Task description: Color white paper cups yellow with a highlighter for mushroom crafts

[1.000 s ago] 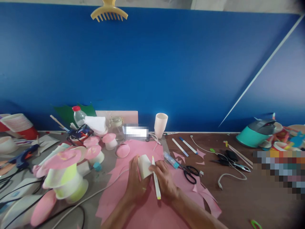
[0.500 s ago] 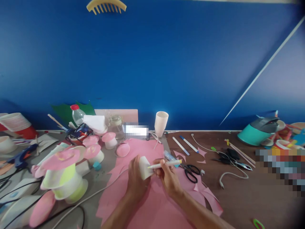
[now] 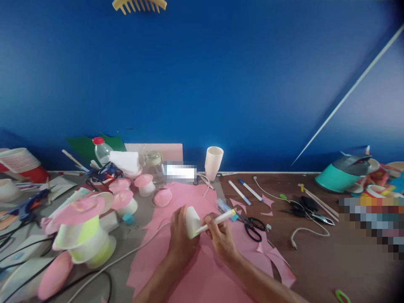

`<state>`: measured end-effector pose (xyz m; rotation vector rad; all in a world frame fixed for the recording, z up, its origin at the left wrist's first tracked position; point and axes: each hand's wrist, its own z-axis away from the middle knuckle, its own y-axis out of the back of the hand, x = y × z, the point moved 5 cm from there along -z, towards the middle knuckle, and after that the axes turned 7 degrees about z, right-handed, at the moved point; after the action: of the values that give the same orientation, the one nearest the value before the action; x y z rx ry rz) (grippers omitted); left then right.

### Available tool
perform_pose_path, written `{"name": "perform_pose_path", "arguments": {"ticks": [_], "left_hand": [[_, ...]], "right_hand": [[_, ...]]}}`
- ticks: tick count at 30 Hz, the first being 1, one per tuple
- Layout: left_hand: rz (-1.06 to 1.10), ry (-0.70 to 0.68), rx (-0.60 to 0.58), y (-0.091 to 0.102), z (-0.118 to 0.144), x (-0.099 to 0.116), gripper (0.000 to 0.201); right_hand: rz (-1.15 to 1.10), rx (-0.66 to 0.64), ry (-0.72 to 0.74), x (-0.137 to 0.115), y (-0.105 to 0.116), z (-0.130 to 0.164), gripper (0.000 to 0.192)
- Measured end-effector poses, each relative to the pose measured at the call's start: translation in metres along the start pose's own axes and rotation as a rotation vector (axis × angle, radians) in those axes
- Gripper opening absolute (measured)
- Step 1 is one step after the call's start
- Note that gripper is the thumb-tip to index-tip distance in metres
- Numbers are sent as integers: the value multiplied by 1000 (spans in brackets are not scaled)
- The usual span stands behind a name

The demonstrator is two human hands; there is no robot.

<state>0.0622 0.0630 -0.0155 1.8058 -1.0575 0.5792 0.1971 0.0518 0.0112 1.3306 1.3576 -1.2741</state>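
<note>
Both arms come up from the bottom edge and meet in the middle; the left arm leans to the right, and the right arm leans to the left. The left hand point(image 3: 180, 235) is curled, with its fingers bent around and its thumb up near the top; the back of it faces us. The right hand point(image 3: 221, 236) is just beside it, almost touching; its fingers are pinched tight together, and its knuckles point up. Both wrists are bare.
</note>
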Motion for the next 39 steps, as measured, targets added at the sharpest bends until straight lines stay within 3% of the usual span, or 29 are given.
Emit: {"name": "perform_pose_path", "arguments": {"ticks": [21, 29, 39], "left_hand": [[-41, -53, -16, -1, 0, 6, 58], [-25, -18, -60, 1, -1, 11, 52], [19, 5, -50, 0, -2, 7, 55]], "right_hand": [[57, -45, 36, -3, -4, 2, 46], [-52, 175, -31, 2, 8, -4, 49], [-84, 31, -60, 4, 3, -3, 50]]}}
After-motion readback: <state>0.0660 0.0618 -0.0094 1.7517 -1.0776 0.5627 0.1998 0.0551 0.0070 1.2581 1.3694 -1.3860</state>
